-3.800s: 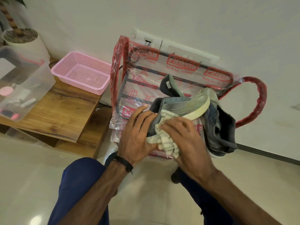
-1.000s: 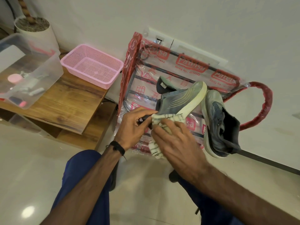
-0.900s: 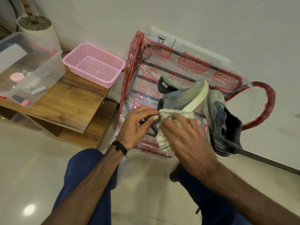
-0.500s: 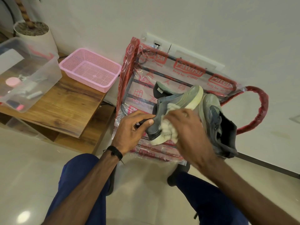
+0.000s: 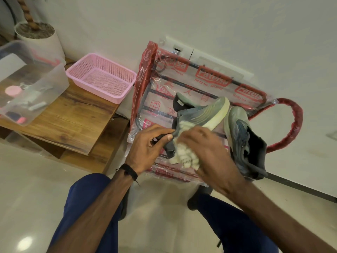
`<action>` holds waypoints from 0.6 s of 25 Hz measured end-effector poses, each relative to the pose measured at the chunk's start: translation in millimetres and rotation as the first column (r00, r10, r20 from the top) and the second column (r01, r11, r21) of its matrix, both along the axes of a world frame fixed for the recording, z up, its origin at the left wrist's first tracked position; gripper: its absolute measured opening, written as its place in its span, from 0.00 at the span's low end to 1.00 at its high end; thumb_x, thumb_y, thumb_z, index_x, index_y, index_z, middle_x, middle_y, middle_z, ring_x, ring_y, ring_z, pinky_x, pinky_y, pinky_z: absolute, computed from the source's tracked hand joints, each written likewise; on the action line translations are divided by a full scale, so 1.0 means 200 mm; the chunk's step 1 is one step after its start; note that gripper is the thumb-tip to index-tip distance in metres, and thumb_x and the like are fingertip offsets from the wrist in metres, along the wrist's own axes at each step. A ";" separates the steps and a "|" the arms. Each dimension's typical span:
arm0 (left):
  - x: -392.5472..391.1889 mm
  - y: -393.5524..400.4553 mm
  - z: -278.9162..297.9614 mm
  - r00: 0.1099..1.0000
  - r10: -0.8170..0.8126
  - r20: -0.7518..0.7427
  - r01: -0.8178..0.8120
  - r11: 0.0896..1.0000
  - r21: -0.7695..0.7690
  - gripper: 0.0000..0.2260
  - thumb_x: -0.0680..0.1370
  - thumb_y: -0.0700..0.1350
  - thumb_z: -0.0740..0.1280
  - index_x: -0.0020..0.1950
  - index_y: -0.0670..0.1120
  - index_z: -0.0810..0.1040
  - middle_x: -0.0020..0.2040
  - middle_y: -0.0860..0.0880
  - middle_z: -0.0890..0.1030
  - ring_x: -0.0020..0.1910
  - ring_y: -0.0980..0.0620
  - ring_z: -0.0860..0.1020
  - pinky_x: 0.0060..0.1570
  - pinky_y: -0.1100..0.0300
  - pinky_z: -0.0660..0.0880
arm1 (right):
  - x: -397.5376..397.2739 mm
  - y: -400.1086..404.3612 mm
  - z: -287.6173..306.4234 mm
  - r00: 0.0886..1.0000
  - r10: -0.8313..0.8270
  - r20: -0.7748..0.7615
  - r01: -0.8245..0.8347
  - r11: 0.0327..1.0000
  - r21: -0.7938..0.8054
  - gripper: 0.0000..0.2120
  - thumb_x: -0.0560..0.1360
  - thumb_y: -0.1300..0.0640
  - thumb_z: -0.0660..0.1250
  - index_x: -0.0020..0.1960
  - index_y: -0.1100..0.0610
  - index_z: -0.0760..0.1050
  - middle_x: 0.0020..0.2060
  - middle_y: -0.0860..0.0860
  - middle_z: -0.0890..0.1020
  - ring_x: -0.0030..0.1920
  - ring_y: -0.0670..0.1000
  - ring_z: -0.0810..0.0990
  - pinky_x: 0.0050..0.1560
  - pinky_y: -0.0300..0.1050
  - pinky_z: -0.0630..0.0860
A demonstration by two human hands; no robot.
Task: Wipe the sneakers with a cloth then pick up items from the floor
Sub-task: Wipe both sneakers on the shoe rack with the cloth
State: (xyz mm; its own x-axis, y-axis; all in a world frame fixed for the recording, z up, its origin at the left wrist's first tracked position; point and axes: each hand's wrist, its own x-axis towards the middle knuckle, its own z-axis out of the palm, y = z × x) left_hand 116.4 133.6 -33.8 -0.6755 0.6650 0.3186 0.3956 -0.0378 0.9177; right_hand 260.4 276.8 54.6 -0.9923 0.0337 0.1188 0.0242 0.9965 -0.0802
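Observation:
A grey-green sneaker [image 5: 204, 114] with a pale sole is held up in front of me, sole edge facing right. My left hand [image 5: 151, 145] grips its heel end. My right hand [image 5: 206, 148] holds a bunched white cloth [image 5: 184, 156] and presses it against the sneaker's side. The second sneaker [image 5: 242, 141], grey and blue, leans against the wall just to the right.
A plastic-wrapped metal rack [image 5: 191, 84] with red print leans on the wall behind the shoes. On the low wooden table [image 5: 73, 123] at left stand a pink basket [image 5: 102, 77] and a clear plastic box [image 5: 31, 83]. A white plant pot [image 5: 38, 39] stands behind.
My right hand has rubbed the cloth back down along the sneaker's side towards the heel. The left hand keeps its grip on the heel. The second sneaker has not moved.

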 end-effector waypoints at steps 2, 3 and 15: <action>0.00 -0.01 0.00 1.000 -0.005 -0.020 0.004 1.000 -0.013 0.10 0.80 0.44 0.70 0.60 0.45 0.83 0.53 0.51 0.83 0.53 0.54 0.80 0.49 0.55 0.79 | 0.04 0.00 0.00 0.991 0.127 0.046 -0.130 0.990 0.058 0.25 0.73 0.49 0.69 0.68 0.54 0.75 0.67 0.50 0.77 0.68 0.54 0.71 0.65 0.52 0.69; 0.00 -0.01 0.00 1.000 -0.005 -0.019 0.004 1.000 -0.019 0.10 0.80 0.44 0.70 0.60 0.45 0.83 0.53 0.52 0.83 0.53 0.54 0.80 0.49 0.57 0.79 | 0.02 0.07 0.01 0.994 0.104 0.041 -0.108 0.990 0.088 0.26 0.71 0.50 0.73 0.68 0.54 0.75 0.67 0.50 0.77 0.68 0.54 0.71 0.65 0.53 0.69; 0.02 0.01 0.03 0.998 0.009 -0.058 -0.008 1.000 0.022 0.10 0.80 0.42 0.70 0.61 0.43 0.83 0.53 0.50 0.82 0.53 0.55 0.80 0.49 0.65 0.77 | -0.01 0.29 0.03 0.996 -0.082 -0.041 0.086 0.992 0.092 0.25 0.71 0.54 0.75 0.67 0.56 0.76 0.65 0.53 0.79 0.66 0.56 0.75 0.64 0.57 0.70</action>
